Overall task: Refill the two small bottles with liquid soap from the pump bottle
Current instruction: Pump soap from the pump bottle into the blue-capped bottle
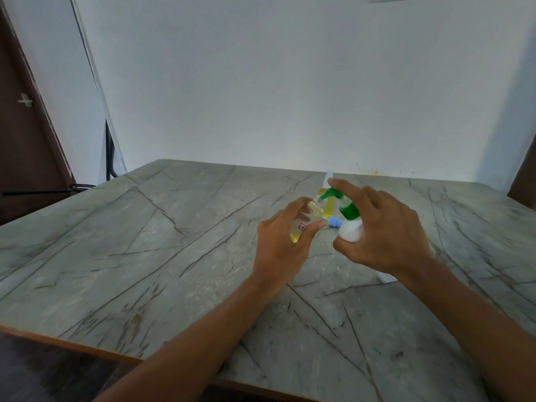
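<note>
Worktop (145, 256) grey, veined, marble-look, white wall (261, 82) behind, left hand (278, 250) gripping clear small bottle (314, 211), right hand (383, 236) gripping green-topped pump bottle (351, 230)

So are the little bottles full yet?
Not yet. The left hand holds one small bottle, partly yellow, while the right hand aims the green nozzle of the pump bottle at its mouth. A blue cap lies off. The bottle behind I can't judge.

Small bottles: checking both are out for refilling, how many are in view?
2. One small bottle is gripped in the left hand under the pump bottle nozzle; the other small bottle stands on the table just behind, partly hidden.
</note>
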The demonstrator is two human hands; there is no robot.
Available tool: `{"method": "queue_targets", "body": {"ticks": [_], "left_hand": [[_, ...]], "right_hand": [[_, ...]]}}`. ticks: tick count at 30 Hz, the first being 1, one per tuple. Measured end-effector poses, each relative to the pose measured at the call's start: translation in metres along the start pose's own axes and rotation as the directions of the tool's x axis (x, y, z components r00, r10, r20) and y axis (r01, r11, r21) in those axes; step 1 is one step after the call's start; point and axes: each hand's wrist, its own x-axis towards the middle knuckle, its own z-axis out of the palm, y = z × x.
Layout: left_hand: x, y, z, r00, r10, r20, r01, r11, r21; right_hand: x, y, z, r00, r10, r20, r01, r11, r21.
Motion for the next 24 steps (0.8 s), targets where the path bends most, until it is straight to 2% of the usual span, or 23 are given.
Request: {"method": "queue_targets", "body": {"ticks": [15,24], "left_hand": [[-0.0004,-0.0030,0.0000,1.000,0.006,-0.014,-0.005,1.000,0.026],[-0.0049,-0.0010,0.0004,0.998,0.059,0.008,-0.059,0.997,0.044]], "right_hand": [[0.0032,-0.0008,0.0028,1.000,0.011,0.019,-0.011,1.000,0.000],[0.0024,0.0024,0.0055,0.999,-0.019,-0.040,0.020,1.000,0.011]]}}
